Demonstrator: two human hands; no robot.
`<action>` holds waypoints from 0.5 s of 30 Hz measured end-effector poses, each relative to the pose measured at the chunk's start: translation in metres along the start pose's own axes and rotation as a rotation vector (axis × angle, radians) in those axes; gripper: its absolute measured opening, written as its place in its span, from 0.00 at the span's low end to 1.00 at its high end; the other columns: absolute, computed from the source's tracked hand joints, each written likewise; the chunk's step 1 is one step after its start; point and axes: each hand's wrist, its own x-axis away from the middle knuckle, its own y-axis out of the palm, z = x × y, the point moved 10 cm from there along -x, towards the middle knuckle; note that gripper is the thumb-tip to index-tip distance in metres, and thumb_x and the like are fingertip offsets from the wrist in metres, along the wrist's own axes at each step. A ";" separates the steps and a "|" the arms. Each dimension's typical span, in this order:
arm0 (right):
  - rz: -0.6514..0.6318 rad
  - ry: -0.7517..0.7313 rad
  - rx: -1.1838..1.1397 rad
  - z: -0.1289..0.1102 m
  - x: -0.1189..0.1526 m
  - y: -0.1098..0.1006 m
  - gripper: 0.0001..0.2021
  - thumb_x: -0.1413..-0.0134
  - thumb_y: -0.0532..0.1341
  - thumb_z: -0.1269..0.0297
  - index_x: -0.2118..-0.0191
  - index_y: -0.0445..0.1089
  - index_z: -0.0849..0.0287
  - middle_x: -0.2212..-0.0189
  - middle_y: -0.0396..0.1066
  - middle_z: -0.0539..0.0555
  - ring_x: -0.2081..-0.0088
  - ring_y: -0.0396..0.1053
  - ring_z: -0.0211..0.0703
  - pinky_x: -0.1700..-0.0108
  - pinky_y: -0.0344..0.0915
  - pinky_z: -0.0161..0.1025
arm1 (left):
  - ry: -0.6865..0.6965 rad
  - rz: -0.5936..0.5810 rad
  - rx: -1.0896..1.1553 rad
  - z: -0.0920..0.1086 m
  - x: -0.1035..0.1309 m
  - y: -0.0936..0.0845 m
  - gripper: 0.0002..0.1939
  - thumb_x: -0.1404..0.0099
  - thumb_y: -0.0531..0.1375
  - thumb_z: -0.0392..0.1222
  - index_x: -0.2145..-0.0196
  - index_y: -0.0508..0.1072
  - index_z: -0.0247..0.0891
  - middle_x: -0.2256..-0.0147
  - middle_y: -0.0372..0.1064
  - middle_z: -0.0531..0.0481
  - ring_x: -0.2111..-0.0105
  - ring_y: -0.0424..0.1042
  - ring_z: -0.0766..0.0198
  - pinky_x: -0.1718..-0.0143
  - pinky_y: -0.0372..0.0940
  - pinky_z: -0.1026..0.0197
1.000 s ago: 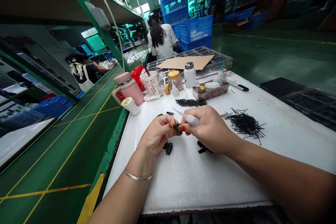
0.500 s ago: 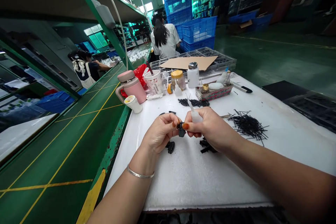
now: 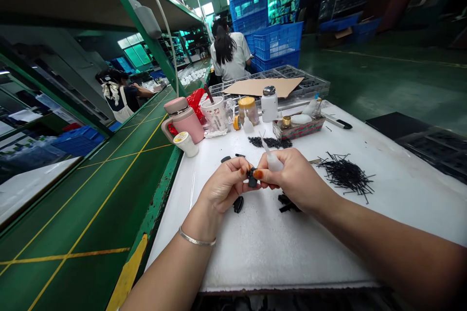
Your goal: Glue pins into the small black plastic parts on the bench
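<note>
Between my two hands, over the white tabletop (image 3: 255,248), is a small black part (image 3: 252,181) whose exact kind I cannot make out. My left hand (image 3: 225,183) pinches it from the left with thumb and fingers. From the right, the thumb of my right hand (image 3: 288,175) presses on the same part. That hand also keeps a white squeeze bottle (image 3: 273,161) in its grip, its thin nozzle tilted up and to the left. Black pieces (image 3: 238,204) lie below my left hand, and more black pieces (image 3: 287,202) lie partly hidden under my right.
Thin black sticks (image 3: 346,174) are heaped at right. Tiny black bits (image 3: 269,142) lie beyond my hands. A pink flask (image 3: 184,120), a white cup (image 3: 214,112), a white pump bottle (image 3: 269,104) and a small box (image 3: 299,129) stand behind. A green conveyor (image 3: 91,194) runs along the left.
The black part has turned slightly between my fingertips. Both hands keep their hold and almost the same place; the whole view has shifted a touch.
</note>
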 end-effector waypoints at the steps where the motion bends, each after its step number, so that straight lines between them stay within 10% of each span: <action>1: -0.004 0.010 -0.010 0.001 0.000 0.000 0.13 0.59 0.68 0.60 0.80 0.66 0.62 0.84 0.65 0.48 0.80 0.59 0.33 0.78 0.54 0.33 | -0.021 -0.007 0.003 -0.002 0.000 0.000 0.19 0.51 0.72 0.44 0.75 0.66 0.33 0.71 0.67 0.50 0.73 0.70 0.65 0.67 0.70 0.62; 15: -0.048 0.164 -0.162 0.021 -0.007 0.001 0.14 0.60 0.69 0.59 0.80 0.64 0.61 0.85 0.64 0.48 0.82 0.56 0.31 0.79 0.48 0.31 | 0.113 0.073 -0.069 0.018 0.000 -0.010 0.12 0.45 0.69 0.42 0.71 0.71 0.33 0.71 0.69 0.49 0.72 0.69 0.68 0.68 0.67 0.66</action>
